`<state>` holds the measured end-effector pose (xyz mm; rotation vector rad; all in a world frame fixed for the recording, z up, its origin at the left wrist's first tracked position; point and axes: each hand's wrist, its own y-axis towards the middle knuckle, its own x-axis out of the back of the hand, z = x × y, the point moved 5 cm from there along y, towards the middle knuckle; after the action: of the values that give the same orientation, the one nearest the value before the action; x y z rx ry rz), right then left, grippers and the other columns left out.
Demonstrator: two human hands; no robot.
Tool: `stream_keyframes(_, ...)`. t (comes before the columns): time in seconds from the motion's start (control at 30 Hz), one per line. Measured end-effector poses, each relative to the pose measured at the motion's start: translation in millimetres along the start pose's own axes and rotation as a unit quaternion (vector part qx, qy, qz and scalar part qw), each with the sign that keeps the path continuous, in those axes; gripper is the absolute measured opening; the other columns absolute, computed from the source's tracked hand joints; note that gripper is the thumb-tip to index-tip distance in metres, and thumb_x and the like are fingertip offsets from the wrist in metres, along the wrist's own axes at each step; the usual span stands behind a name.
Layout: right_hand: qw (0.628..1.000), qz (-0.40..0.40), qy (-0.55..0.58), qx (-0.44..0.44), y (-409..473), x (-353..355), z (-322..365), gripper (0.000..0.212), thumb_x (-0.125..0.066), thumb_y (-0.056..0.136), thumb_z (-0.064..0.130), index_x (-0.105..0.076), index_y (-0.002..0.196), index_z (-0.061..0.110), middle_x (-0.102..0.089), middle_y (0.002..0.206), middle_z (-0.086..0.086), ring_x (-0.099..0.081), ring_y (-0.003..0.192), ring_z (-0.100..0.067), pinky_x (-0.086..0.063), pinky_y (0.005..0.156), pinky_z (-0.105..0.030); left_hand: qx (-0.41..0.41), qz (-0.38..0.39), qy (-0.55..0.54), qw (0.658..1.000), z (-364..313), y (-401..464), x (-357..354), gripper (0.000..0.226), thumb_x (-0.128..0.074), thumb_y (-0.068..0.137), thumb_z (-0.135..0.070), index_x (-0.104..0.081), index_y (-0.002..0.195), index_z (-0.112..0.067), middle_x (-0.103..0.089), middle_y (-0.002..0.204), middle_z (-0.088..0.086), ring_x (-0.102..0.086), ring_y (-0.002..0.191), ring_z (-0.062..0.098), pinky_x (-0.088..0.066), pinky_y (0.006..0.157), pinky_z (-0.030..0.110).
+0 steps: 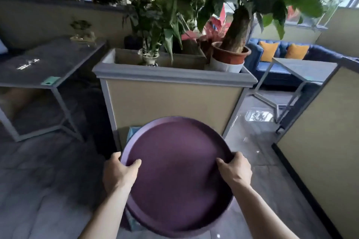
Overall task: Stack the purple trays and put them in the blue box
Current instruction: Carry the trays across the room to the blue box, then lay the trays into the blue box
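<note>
Tiled floor (48, 170) and a tall planter box (174, 101) fill the background, planter straight ahead of both grips. Purple tray stack (176, 176), round, no long axis, held level; count of trays not resolvable. Blue box (133, 133) lies directly under and beyond the stack, only a corner showing just past the left grip. Left hand (118, 172) and right hand (236, 170) each clamp the rim on opposite sides, thumbs inside. Judgement: straight descent needed, both hands equally near.

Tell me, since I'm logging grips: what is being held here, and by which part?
A round purple tray, gripped at opposite rim edges by the left hand and right hand, thumbs inside the rim.
</note>
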<state>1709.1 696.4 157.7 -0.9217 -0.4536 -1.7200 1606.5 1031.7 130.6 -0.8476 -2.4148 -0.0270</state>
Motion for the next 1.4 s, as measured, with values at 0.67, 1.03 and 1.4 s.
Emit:
stream_keyframes(0.67, 0.992, 0.089, -0.089, -0.016, 161, -154, -45, 0.047, -0.065, 0.087, 0.032, -0.056, 0.130, 0.014, -0.063, 0.119, -0.013, -0.060, 0.111, -0.035, -0.046, 0.093, -0.038, 0.098, 0.024, 0.151, 0.983, 74, 104, -170, 0.059, -0.082, 0.073, -0.040, -0.063, 0.121, -0.012, -0.069, 0.113, 0.014, -0.065, 0.104, 0.039, -0.043, 0.073, 0.039)
stream_keyframes(1.03, 0.979, 0.128, -0.160, -0.018, 188, -200, -62, 0.035, -0.061, 0.089, 0.028, -0.058, 0.120, 0.013, -0.063, 0.110, -0.012, -0.061, 0.102, -0.035, -0.047, 0.085, -0.039, 0.113, 0.034, 0.221, 0.968, 109, 124, -210, 0.056, -0.083, 0.071, -0.040, -0.065, 0.113, -0.008, -0.068, 0.106, 0.015, -0.066, 0.096, 0.039, -0.054, 0.077, 0.043)
stream_keyframes(1.4, 0.973, 0.101, -0.205, -0.009, 185, -213, -61, 0.033, -0.061, 0.091, 0.024, -0.057, 0.122, 0.010, -0.061, 0.112, -0.012, -0.060, 0.103, -0.033, -0.040, 0.075, -0.035, 0.104, 0.046, 0.267, 0.957, 115, 129, -215, 0.057, -0.081, 0.072, -0.046, -0.066, 0.110, -0.007, -0.069, 0.103, 0.013, -0.066, 0.094, 0.037, -0.055, 0.076, 0.045)
